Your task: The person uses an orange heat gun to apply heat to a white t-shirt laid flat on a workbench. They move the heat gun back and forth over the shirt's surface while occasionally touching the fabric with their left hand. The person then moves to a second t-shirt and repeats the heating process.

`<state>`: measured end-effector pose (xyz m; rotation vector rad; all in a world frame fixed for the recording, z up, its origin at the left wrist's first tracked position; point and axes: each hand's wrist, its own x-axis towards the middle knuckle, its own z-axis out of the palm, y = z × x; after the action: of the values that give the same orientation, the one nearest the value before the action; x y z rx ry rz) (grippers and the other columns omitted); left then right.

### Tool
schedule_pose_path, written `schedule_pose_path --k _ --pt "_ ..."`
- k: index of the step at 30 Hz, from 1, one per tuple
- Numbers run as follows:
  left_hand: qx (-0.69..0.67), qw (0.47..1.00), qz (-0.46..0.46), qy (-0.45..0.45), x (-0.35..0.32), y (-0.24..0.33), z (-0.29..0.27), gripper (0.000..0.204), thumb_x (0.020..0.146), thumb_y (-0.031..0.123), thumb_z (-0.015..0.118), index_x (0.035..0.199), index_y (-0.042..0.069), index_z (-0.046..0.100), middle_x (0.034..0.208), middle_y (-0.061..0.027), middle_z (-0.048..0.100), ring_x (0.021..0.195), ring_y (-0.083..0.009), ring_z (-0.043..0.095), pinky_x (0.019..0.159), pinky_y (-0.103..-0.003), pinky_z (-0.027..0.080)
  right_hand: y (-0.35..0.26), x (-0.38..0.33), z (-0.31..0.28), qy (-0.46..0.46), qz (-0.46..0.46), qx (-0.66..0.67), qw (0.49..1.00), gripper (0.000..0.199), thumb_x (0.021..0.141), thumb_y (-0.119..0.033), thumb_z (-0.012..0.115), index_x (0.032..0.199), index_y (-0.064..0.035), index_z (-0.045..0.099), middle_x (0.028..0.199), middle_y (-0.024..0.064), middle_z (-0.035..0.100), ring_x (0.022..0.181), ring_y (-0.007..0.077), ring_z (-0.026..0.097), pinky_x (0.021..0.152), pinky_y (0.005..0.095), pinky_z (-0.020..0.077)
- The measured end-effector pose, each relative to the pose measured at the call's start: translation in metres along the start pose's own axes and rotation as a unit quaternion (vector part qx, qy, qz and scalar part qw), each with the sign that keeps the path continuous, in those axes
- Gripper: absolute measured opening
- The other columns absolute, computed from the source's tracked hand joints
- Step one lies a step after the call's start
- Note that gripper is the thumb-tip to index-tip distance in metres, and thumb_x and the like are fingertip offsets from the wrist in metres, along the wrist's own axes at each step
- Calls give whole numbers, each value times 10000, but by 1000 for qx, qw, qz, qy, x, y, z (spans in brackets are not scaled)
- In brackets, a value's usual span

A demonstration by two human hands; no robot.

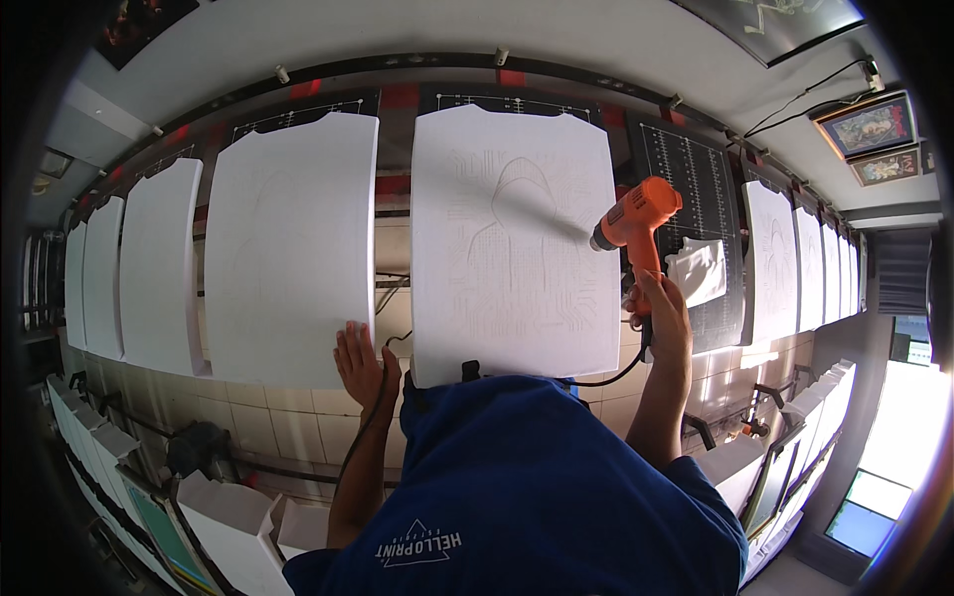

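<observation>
My right hand [664, 308] is wrapped round the handle of an orange heat gun [644, 214]. Its nozzle points left, over the edge of a white T-shirt [515, 298] stretched on a board straight in front of me. Faint lines of a hooded figure amid circuit-like traces show on that shirt. My left hand [366, 366] is open, its fingers lying on the lower right corner of the neighbouring white shirt [288, 258]. A dark cord [355, 447] runs along my left wrist and forearm. Another stretch of black cord [611, 377] hangs below the heat gun.
Right of the middle shirt is a black board [711, 179] with white markings, carrying a crumpled white cloth [699, 270]. More shirt-covered boards [770, 248] line both sides along a dark rail [397, 68]. Behind me stands another row of boards [224, 512]. Tiled floor [288, 422] shows between.
</observation>
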<state>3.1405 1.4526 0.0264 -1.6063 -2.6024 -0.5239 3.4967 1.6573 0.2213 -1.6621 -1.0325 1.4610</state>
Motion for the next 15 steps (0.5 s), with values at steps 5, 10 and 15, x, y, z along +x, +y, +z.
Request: schedule_pose_path --k 5,10,15 --pt "4 1000 0 2 1 2 0 525 836 205 588 1334 57 507 1455 -174 424 1363 -391 370 1113 -539 291 5 -4 33 -75 -10 -13 997 360 925 -337 620 1060 -5 593 761 24 586 627 96 569 492 222 414" --pt "4 1000 3 -9 2 2 -1 571 834 221 597 1367 63 470 1469 -168 406 1374 -390 351 1120 -547 271 1 -13 94 -243 23 -15 970 312 937 -291 585 981 18 575 742 36 585 645 106 583 524 250 448" --pt "1 1000 6 -29 3 3 -6 583 835 229 597 1375 56 457 1482 -170 385 1386 -390 329 1130 -545 256 1 -14 99 -267 29 -23 963 321 939 -296 586 990 20 575 758 35 592 655 99 580 528 240 443"
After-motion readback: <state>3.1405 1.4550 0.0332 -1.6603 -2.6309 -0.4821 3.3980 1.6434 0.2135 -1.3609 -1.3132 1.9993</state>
